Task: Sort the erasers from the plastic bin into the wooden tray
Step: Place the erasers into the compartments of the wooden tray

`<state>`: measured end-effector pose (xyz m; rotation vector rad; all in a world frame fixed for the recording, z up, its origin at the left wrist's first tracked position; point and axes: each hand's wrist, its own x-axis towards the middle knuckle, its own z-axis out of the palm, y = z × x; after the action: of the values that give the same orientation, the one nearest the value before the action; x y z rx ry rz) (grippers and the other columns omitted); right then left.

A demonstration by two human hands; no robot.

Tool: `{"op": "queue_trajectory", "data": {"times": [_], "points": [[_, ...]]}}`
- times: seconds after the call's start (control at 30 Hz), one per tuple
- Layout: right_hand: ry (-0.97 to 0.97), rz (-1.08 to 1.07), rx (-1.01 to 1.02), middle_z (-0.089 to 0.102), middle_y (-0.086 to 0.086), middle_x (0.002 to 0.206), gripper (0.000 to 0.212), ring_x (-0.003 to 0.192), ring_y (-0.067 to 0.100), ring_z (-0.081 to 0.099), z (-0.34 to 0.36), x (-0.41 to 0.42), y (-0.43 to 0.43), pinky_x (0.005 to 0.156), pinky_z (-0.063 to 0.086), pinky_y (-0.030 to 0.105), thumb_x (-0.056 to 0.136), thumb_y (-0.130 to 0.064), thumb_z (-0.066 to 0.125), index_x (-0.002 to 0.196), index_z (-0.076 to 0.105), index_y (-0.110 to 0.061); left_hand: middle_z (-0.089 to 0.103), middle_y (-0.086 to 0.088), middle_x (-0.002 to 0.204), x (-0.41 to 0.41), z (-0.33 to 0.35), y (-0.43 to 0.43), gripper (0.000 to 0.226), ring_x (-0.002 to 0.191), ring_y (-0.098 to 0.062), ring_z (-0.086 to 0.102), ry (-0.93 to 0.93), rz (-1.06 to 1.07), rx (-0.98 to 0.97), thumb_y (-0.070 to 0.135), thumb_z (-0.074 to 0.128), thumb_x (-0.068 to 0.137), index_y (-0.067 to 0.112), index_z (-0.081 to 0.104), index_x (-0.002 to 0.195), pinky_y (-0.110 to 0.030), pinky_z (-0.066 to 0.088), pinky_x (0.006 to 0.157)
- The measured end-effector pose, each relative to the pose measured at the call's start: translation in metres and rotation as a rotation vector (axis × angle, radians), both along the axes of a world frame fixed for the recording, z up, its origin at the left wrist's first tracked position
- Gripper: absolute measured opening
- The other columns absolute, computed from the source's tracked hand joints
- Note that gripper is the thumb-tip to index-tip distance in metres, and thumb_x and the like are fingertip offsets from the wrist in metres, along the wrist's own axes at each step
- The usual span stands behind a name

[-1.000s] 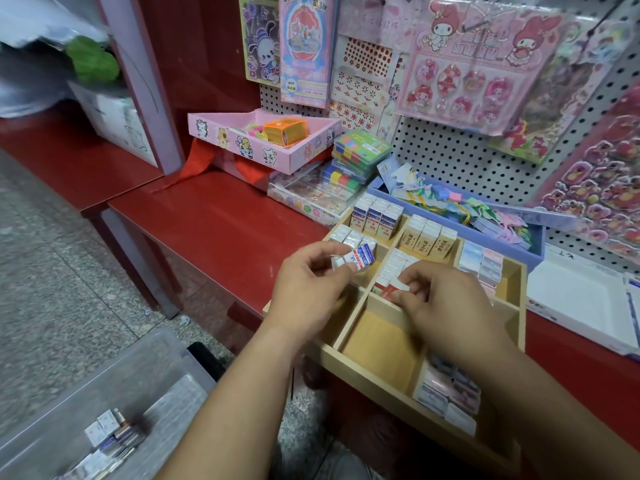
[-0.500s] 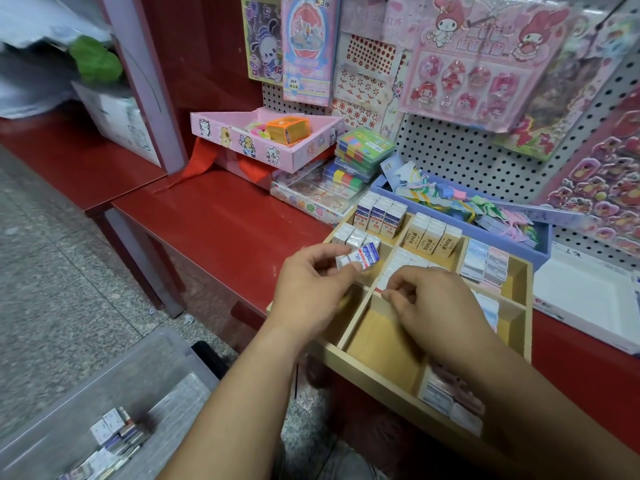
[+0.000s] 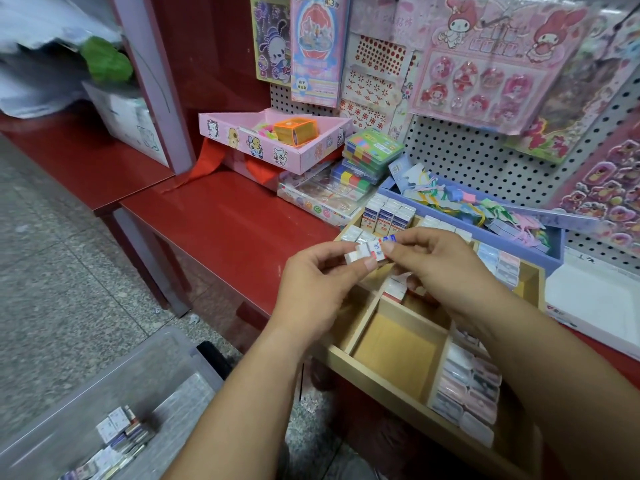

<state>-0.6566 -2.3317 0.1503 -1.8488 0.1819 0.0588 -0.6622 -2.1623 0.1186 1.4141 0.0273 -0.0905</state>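
- Right hand: moved since the earlier frames, up out of the tray's middle row to meet the left hand; thumb and forefinger now pinch the top of the held erasers
- Left hand: placed much as before, over the tray's left side; fingers curled round the held erasers from below and from the near side
- Held erasers: a small stack, white with blue and red print; in the air above the tray's back-left part, clamped between the two hands, which meet on it
- Wooden tray: divided into compartments; rests on the red table, near side toward the person
- Upright erasers: blue-and-white, standing in a row in the tray's back-left compartment
- Pastel erasers: pink and white, packed flat in the front-right compartment; the front-middle compartment beside them shows bare wood
- Plastic bin: clear, on the floor at lower left, well apart from the tray
- Bin erasers: a loose heap on the bin's bottom; blurred, so no count
- Blue box: just behind the tray, holding coloured paper bits
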Motion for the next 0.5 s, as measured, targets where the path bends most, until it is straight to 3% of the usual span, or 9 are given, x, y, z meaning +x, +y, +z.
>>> {"op": "queue_trajectory", "data": {"times": [0.1, 0.17, 0.33, 0.5], "points": [[0.006, -0.077, 0.100, 0.073, 0.008, 0.078, 0.012, 0.069, 0.017, 0.062, -0.003, 0.015, -0.006, 0.053, 0.045, 0.028, 0.094, -0.021, 0.072, 0.102, 0.068, -0.013, 0.078, -0.004, 0.095, 0.003, -0.003, 0.004, 0.022, 0.078, -0.007, 0.069, -0.034, 0.045, 0.105, 0.006, 0.079, 0.085, 0.012, 0.077, 0.106, -0.031, 0.058, 0.082], [-0.077, -0.161, 0.022, 0.073, 0.010, 0.084, 0.009, 0.069, 0.018, 0.063, -0.003, 0.032, -0.012, 0.059, 0.048, 0.034, 0.094, -0.022, 0.072, 0.100, 0.067, -0.017, 0.077, -0.006, 0.089, 0.006, -0.009, 0.007, 0.016, 0.073, -0.010, 0.066, -0.044, 0.125, 0.165, 0.010, 0.080, 0.085, 0.019, 0.078, 0.098, -0.040, 0.059, 0.080], [-0.202, -0.123, -0.467, 0.062, -0.001, 0.079, 0.016, 0.060, 0.007, 0.061, -0.008, 0.079, -0.013, 0.057, 0.044, 0.024, 0.093, -0.023, 0.074, 0.102, 0.063, -0.016, 0.074, -0.012, 0.084, 0.010, -0.014, 0.009, 0.012, 0.068, -0.016, 0.063, -0.006, 0.210, 0.163, 0.014, 0.081, 0.084, 0.024, 0.077, 0.090, -0.054, 0.059, 0.078], [-0.195, -0.026, -0.918, 0.065, -0.001, 0.089, 0.021, 0.091, 0.025, 0.062, -0.027, 0.115, -0.003, 0.072, 0.052, 0.038, 0.086, -0.033, 0.078, 0.095, 0.064, -0.021, 0.074, -0.013, 0.081, 0.012, -0.017, 0.011, 0.013, 0.069, -0.019, 0.064, 0.017, 0.213, 0.147, 0.020, 0.081, 0.081, 0.030, 0.076, 0.089, -0.058, 0.059, 0.079]]}}
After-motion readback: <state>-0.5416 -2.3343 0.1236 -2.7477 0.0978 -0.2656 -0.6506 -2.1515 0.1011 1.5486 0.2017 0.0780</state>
